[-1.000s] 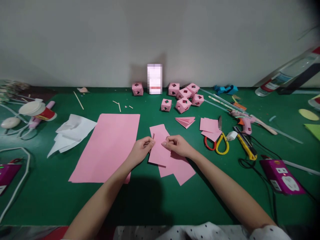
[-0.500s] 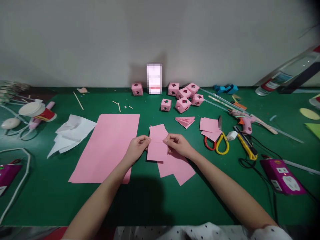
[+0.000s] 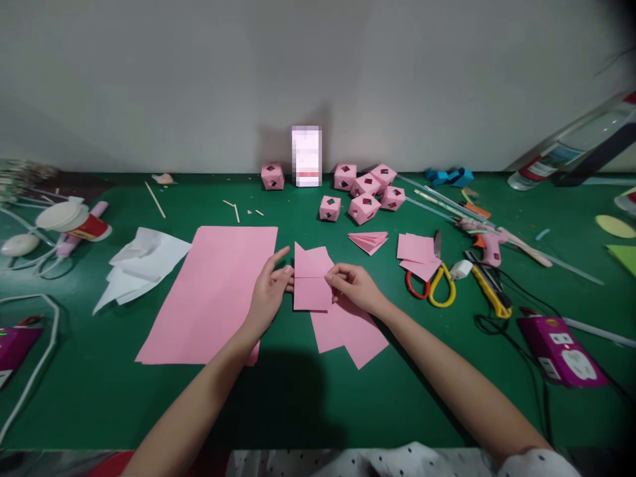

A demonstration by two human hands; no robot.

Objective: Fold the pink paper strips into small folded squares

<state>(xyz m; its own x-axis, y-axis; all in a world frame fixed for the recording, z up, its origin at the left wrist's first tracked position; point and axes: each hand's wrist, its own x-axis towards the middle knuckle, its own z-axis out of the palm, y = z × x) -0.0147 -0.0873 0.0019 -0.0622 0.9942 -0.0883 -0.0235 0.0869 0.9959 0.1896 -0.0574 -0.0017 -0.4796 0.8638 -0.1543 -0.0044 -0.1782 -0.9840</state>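
A creased pink paper piece (image 3: 312,293) stands out in front of me, its upper left corner rising to a point. My right hand (image 3: 355,286) pinches its right edge between thumb and fingers. At the left edge is my left hand (image 3: 271,288), index finger lifted and spread from the thumb; its fingertips are close to the paper, and contact is hard to make out. Beneath lie more cut pink paper pieces (image 3: 355,334), partly covered by the held piece and my right hand. Left of them rests a stack of large pink sheets (image 3: 213,291), partly under my left forearm.
Folded pink paper polyhedra (image 3: 364,207) sit near the wall by a bright phone (image 3: 307,156). To the right are folded strips (image 3: 368,242), small squares (image 3: 415,248), scissors (image 3: 441,285), a cutter (image 3: 489,285) and a glue gun (image 3: 489,245). Crumpled white paper (image 3: 142,268) and a cup (image 3: 74,220) lie left.
My left hand has let its pinch loosen, with the index finger now raised. The held paper has tipped up slightly, its left corner pointing higher. My right hand has barely moved.
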